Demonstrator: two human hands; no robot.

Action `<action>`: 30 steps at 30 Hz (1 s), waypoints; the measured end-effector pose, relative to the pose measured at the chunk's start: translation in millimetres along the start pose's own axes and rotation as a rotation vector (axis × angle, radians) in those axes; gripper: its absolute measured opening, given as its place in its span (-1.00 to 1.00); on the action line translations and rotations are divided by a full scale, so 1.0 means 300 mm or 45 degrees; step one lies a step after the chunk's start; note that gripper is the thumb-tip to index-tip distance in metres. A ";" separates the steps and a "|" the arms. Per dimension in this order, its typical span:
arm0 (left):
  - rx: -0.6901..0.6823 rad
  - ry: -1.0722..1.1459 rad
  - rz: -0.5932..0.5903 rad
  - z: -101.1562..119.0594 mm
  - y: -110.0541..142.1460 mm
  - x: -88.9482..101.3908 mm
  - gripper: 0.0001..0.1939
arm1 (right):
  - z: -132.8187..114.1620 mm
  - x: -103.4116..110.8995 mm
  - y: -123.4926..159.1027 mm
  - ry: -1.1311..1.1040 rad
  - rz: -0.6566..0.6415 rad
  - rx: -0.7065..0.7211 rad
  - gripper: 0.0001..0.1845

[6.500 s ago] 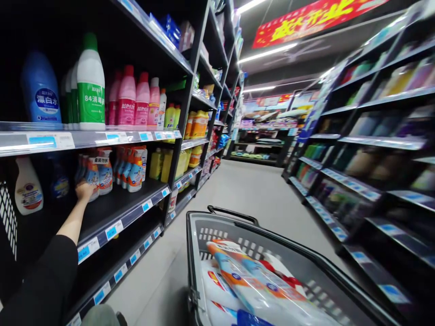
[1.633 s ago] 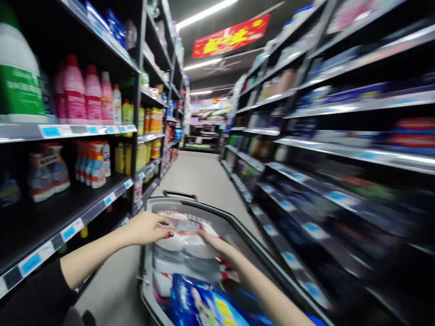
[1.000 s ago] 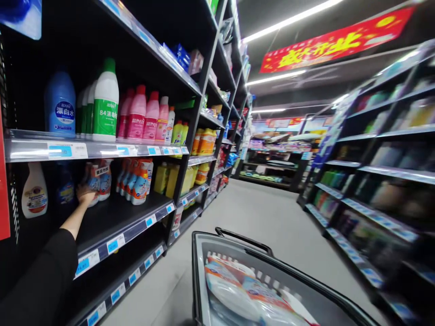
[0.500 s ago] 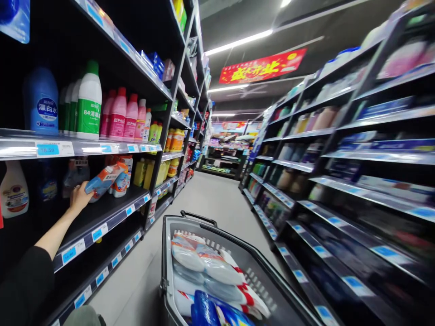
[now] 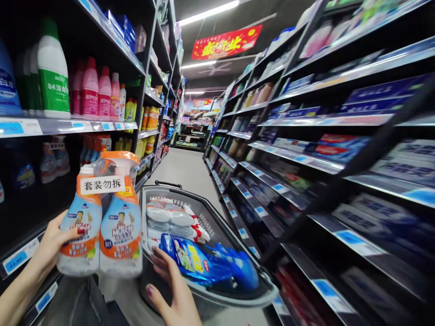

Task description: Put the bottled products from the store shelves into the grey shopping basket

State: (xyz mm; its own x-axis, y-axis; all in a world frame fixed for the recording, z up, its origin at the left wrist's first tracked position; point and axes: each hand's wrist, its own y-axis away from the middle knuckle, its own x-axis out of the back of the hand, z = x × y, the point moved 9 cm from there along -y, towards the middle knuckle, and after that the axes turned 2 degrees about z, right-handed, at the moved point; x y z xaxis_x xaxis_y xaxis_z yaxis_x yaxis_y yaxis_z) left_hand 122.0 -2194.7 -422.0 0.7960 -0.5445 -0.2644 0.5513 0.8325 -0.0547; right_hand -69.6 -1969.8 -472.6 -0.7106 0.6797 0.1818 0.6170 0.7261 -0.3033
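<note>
My left hand (image 5: 50,244) is closed around a twin pack of cleaner bottles (image 5: 120,222), blue and orange with a white label strip across their necks. The pack is upright, in front of the left shelf and beside the basket's near left side. My right hand (image 5: 175,287) is open, fingers apart, by the left rim of the grey shopping basket (image 5: 268,290); whether it touches the rim I cannot tell. Inside the basket lie white bottles with red caps (image 5: 173,215) and a shiny blue pack (image 5: 204,262).
The left shelf holds a green-capped white bottle (image 5: 52,72), pink bottles (image 5: 90,88) and another twin pack (image 5: 54,158). On the right, a shelf rack (image 5: 302,120) carries boxes and bottles, partly blurred. The grey aisle floor (image 5: 186,165) runs ahead beneath a red banner (image 5: 226,42).
My left hand has brought the twin pack off the lower left shelf towards me. My right hand has come into view by the basket. The view has swung right.
</note>
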 end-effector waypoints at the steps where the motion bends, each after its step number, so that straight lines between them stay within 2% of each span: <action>1: 0.091 0.077 -0.068 -0.029 0.041 -0.039 -0.41 | -0.010 -0.033 -0.015 -0.136 -0.069 0.013 -0.20; 4: 0.252 0.184 -0.221 -0.088 0.139 -0.137 -0.40 | -0.036 -0.098 -0.013 -0.511 -0.192 -0.084 -0.23; 7: 0.301 0.155 -0.296 -0.122 0.180 -0.192 -0.45 | -0.034 -0.087 0.029 -0.741 -0.041 -0.256 -0.40; 10: 0.271 0.062 -0.358 -0.137 0.179 -0.230 -0.49 | -0.004 -0.069 0.063 -0.956 0.123 -0.415 -0.49; 13: 0.262 -0.004 -0.413 -0.147 0.175 -0.260 -0.52 | 0.021 -0.056 0.073 -1.073 0.200 -0.457 -0.57; 19: 0.258 0.035 -0.486 -0.162 0.188 -0.279 -0.54 | 0.036 -0.029 0.095 -1.029 0.238 -0.407 -0.59; 27: 0.144 0.220 -0.533 -0.170 0.205 -0.257 -0.26 | -0.004 -0.012 0.084 -0.790 0.218 -0.133 -0.37; 29: 0.124 0.188 -0.522 -0.178 0.200 -0.250 -0.23 | -0.008 -0.007 0.095 -0.748 0.256 -0.094 -0.31; 30: 0.067 0.099 -0.462 -0.177 0.191 -0.236 -0.25 | -0.007 -0.001 0.107 -0.717 0.290 -0.082 -0.29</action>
State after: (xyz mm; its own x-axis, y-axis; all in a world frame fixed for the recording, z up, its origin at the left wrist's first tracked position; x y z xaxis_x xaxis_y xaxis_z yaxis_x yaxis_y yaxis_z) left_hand 84.0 -2102.9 -457.4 0.5261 -0.7923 -0.3090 0.8079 0.5791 -0.1095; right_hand -48.9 -1946.4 -480.5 -0.6168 0.6725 -0.4090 0.7814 0.5854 -0.2160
